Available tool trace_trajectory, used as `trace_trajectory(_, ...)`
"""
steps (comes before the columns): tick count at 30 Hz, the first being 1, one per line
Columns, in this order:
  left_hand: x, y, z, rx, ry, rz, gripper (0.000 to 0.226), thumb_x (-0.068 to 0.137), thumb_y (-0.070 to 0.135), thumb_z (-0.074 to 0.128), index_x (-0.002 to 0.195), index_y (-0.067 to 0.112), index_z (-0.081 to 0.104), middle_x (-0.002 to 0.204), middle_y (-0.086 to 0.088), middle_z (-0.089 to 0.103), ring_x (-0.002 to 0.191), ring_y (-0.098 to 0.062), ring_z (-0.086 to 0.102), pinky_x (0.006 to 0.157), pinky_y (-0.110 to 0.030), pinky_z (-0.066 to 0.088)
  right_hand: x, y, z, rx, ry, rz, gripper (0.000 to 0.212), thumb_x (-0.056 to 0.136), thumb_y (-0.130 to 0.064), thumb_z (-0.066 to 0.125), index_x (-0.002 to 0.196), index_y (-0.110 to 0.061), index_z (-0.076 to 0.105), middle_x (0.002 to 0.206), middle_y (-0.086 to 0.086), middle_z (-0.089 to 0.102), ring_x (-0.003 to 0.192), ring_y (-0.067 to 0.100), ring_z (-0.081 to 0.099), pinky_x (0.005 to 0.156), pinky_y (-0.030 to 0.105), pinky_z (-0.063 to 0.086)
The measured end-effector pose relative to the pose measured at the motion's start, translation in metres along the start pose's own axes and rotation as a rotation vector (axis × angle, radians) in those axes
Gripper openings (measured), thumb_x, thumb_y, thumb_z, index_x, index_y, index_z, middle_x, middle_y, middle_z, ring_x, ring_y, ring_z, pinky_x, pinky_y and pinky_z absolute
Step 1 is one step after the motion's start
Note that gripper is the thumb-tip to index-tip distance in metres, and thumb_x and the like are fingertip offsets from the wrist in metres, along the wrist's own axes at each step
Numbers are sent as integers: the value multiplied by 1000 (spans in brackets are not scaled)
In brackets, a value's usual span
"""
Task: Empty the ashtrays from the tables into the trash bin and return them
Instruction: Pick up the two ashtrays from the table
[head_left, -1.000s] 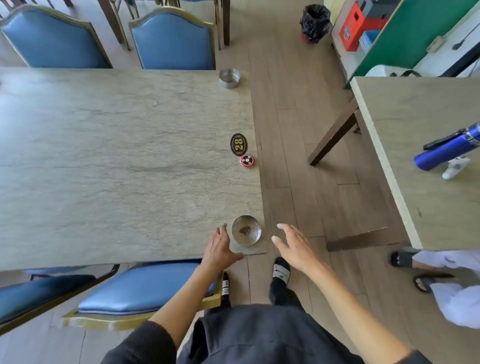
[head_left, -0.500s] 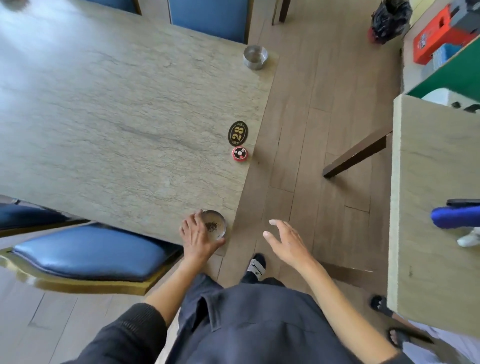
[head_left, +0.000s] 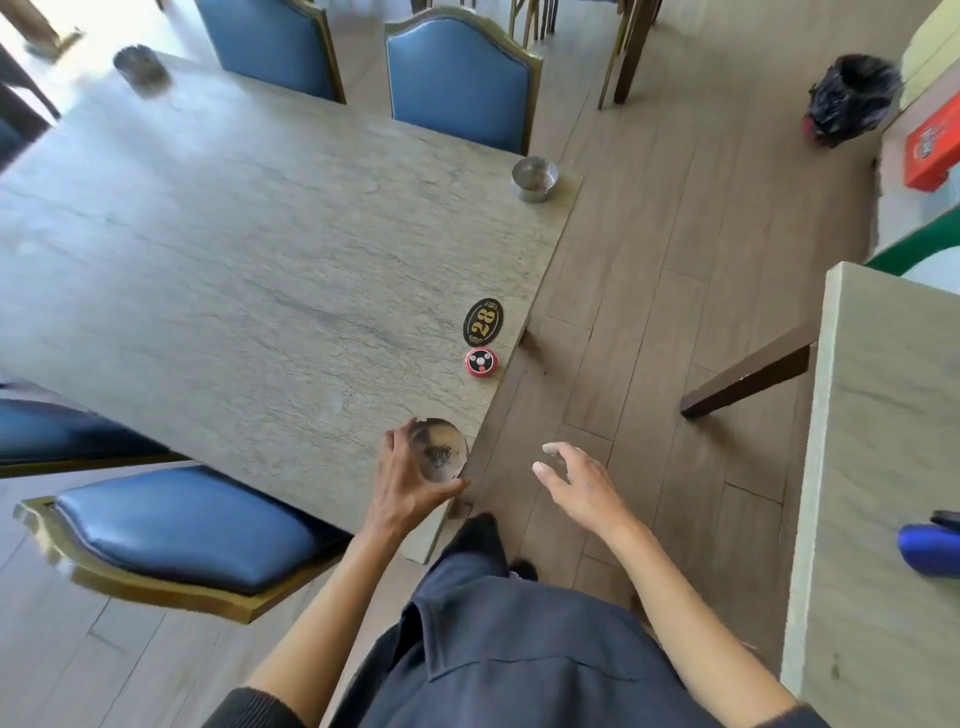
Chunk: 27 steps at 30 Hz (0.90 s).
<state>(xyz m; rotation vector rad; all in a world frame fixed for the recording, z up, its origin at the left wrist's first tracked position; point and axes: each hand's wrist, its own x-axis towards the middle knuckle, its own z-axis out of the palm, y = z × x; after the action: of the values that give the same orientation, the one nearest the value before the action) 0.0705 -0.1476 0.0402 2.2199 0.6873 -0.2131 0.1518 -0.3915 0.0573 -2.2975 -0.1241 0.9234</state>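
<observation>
The left hand curls fingers and thumb round the rim of a metal ashtray holding dark ash, at the table's near corner. The right hand hangs over the floor at its 3 o'clock, fingers spread and loose, holding nothing. At 12 o'clock lie a red call button and an oval plaque reading "28". A second ashtray sits beyond; a third is blurred. The black-lined trash bin stands at 2 o'clock.
</observation>
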Motion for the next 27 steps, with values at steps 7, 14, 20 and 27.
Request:
trace_trajectory(7, 61, 45, -8, -93, 106, 33, 111, 59, 48, 93, 149, 13, 39, 150, -10, 44, 139, -24, 43, 114, -32, 32, 66, -28, -49, -35, 4, -49, 51, 104, -42, 56, 149, -19, 48, 153, 2, 53, 143, 21, 47, 118, 45, 41)
trace_trajectory(14, 124, 80, -10, -217, 112, -38, 127, 48, 76, 76, 152, 14, 36, 146, -3, 46, 135, -19, 46, 109, -28, 37, 132, -60, -113, -56, 34, -52, 55, 104, -39, 59, 151, -15, 45, 151, 4, 53, 142, 19, 48, 118, 39, 40)
trace_trajectory(20, 163, 97, -12, -262, 173, -64, 115, 55, 56, 95, 149, 18, 40, 141, -2, 48, 129, -17, 50, 102, -26, 38, 186, -88, -145, -33, 42, -107, 61, 99, -33, 68, 151, -11, 44, 145, 5, 57, 133, 17, 55, 106, 28, 46)
trace_trajectory(27, 211, 123, 2, -245, 301, -152, 107, 52, 58, 94, 140, 18, 49, 135, -2, 56, 126, -18, 52, 102, -27, 40, 280, -111, -188, -74, -51, -199, 66, 95, -39, 72, 150, -14, 45, 140, 3, 58, 130, 17, 55, 108, 39, 51)
